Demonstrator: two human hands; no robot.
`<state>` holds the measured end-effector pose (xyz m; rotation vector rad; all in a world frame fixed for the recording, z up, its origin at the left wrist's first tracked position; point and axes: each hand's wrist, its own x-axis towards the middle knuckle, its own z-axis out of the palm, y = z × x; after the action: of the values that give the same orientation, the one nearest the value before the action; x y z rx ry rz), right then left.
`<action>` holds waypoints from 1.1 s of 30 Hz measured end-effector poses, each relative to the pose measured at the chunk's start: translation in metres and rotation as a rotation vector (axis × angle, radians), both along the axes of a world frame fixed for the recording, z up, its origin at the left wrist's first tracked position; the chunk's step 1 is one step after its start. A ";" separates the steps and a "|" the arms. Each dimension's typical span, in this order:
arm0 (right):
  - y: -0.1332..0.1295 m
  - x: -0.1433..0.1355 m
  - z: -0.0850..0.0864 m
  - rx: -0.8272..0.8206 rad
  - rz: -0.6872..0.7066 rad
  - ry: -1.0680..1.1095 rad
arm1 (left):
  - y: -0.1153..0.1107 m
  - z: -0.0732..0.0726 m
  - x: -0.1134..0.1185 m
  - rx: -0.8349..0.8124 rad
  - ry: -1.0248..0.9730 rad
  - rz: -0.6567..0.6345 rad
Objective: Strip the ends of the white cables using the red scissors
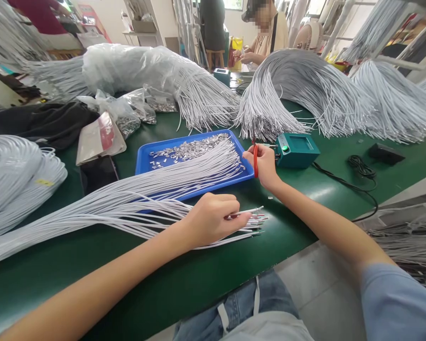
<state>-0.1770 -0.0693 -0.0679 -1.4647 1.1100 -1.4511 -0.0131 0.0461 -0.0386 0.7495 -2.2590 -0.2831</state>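
Observation:
My left hand (216,218) is closed in a pinch on a white cable (253,210), whose end sticks out to the right past the fingertips. Under and beside it lie more loose white cables with bared, coloured wire ends (259,220). My right hand (266,166) is closed around red-handled scissors (256,163) at the right edge of a blue tray (195,192); their dark tips point away from me. Inside the tray, small silvery metal pieces (188,150) are heaped at the back. A bundle of white cables (184,173) rests across its front, with ends at the right.
A teal device with a green light (296,150) stands right of the tray, trailing a black cord (344,182). Large grey cable bundles (298,80) line the back. Coiled cable (17,180), a dark phone-like slab (98,175) and bagged parts (128,111) lie left. Another person (270,33) sits opposite.

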 end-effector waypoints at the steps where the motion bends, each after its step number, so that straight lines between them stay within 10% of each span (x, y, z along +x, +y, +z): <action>1: 0.001 0.000 0.000 -0.005 0.005 0.011 | 0.000 0.000 0.000 0.020 -0.002 -0.002; 8: 0.012 0.005 0.005 -0.011 0.067 0.037 | -0.003 0.005 0.002 0.119 0.085 0.077; 23: 0.023 0.009 0.008 -0.021 0.173 0.030 | 0.014 0.035 0.006 -0.026 0.030 -0.161; 33: 0.024 0.010 0.008 -0.021 0.183 -0.004 | -0.002 0.012 0.007 0.841 0.405 -0.184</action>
<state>-0.1667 -0.0452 -0.0594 -1.5347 0.9342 -1.3407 -0.0061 0.0445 -0.0269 0.7890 -1.7744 -1.3930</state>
